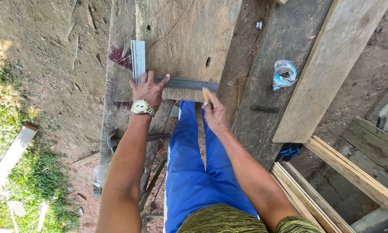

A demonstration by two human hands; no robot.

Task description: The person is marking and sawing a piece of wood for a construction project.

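Head view | left hand (148, 89) spread flat, pressing metal square (176, 83) down so its blade is kept steady across wooden plank (183, 41) | right hand (214, 113) pinched on yellow pencil (205, 96), tip set against blade edge just right of left hand

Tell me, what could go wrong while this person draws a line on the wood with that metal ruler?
The left hand presses the metal square flat on the board; if it slips, the line may come out crooked. The right hand holds a pencil right at the board's end, so the tip could slide off the edge. A hammer lies on a plank near the legs and might get knocked down.
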